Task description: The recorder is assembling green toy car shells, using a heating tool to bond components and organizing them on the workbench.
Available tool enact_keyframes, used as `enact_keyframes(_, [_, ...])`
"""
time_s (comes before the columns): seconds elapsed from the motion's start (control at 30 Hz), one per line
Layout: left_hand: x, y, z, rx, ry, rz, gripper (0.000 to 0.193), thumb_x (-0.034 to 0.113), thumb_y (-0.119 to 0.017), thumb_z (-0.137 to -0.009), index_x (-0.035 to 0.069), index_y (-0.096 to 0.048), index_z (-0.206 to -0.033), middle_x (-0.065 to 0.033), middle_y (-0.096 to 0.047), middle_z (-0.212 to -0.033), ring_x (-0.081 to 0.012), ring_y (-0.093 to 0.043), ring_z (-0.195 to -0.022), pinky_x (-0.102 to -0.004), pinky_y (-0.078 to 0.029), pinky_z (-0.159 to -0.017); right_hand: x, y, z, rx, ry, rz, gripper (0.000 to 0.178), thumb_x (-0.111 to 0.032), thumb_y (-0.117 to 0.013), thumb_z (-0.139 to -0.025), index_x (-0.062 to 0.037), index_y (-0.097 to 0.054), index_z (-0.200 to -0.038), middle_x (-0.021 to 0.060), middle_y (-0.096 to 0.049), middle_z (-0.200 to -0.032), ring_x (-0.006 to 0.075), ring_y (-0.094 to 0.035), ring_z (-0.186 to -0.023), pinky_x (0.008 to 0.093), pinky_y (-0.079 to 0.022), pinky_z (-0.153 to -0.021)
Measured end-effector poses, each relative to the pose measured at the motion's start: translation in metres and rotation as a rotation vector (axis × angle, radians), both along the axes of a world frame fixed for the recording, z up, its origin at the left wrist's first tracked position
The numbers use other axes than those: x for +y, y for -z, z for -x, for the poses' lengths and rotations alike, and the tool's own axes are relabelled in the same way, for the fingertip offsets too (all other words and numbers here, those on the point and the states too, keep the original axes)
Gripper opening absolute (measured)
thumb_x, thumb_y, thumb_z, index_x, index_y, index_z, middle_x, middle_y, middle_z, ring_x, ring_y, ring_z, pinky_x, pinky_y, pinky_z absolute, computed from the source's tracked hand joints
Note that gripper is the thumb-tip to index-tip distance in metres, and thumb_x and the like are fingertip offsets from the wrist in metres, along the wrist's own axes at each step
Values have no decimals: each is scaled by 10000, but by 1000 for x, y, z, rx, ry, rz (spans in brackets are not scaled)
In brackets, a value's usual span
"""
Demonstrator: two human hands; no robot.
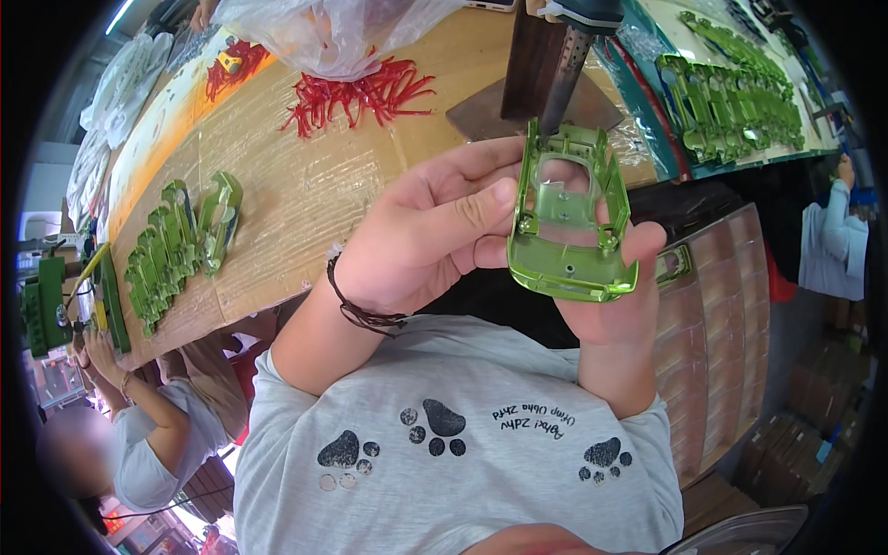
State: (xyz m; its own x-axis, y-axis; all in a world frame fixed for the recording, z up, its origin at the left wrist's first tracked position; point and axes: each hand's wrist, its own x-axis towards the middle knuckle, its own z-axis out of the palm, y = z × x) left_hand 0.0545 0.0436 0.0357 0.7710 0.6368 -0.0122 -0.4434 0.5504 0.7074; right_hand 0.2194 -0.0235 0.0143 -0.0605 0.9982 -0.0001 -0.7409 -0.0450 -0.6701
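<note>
A shiny green toy car body shell (572,264) is held up in front of my chest, its hollow inside facing me. Clear plastic window parts show within it. My left hand (421,222) grips the shell's left side, thumb on the edge and fingers curled behind. On the opposite side, my right hand (610,310) wraps round the shell from below, partly hidden by it. Just beyond the shell's far end, the metal nozzle (564,88) of a stand-mounted tool points down; whether it touches the shell I cannot tell.
Several green car shells stand in a row (171,250) on the cardboard-covered table (268,213). Red plastic pieces (356,97) lie by a clear bag (342,32). More green shells (731,102) sit far right, above a compartmented tray (712,314). Another person (166,435) works at left.
</note>
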Motion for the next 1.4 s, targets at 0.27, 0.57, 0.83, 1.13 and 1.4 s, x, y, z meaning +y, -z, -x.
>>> enact_keyframes(0.27, [-2, -3, -1, 43, -30, 40, 587, 185, -522, -1018, -101, -262, -1459, -180, -542, -1342, -224, -617, -1155, -331, -543, -958, 0, 13, -5, 125, -78, 57, 876, -590, -703, -810, -76, -330, -1413, 81, -530, -1295, 224, -572, -1182, 407, -517, -973])
enact_keyframes(0.57, [-7, -2, 1, 120, -159, 13, 570, 175, -525, -1018, -96, -269, -1449, -190, -522, -1361, -255, -589, -1197, -359, -541, -950, 15, 18, 1, 81, -47, 52, 905, -575, -728, -800, -49, -320, -1412, 75, -531, -1284, 215, -574, -1180, 406, -531, -951])
enact_keyframes(0.83, [-13, -7, 5, 112, -229, -34, 609, 167, -538, -1012, -98, -225, -1463, -199, -471, -1416, -283, -530, -1271, -385, -511, -1003, 15, 11, 3, 64, -98, 17, 977, -564, -748, -772, -32, -256, -1426, 97, -508, -1315, 234, -563, -1205, 427, -508, -1002])
enact_keyframes(1.13, [-15, -15, 12, 57, -175, 12, 541, 203, -492, -1034, -93, -292, -1441, -168, -544, -1327, -251, -625, -1147, -343, -552, -927, 12, 10, 4, 151, -170, 66, 855, -540, -704, -821, -88, -304, -1428, 45, -551, -1277, 211, -608, -1107, 365, -542, -865])
enact_keyframes(1.4, [-18, -9, 11, 214, -173, -6, 571, 228, -529, -1020, -83, -310, -1445, -111, -574, -1273, -150, -660, -953, -251, -560, -827, 3, 17, 4, 217, -197, 41, 728, -514, -679, -872, -103, -395, -1401, 32, -572, -1270, 180, -616, -1063, 325, -537, -800])
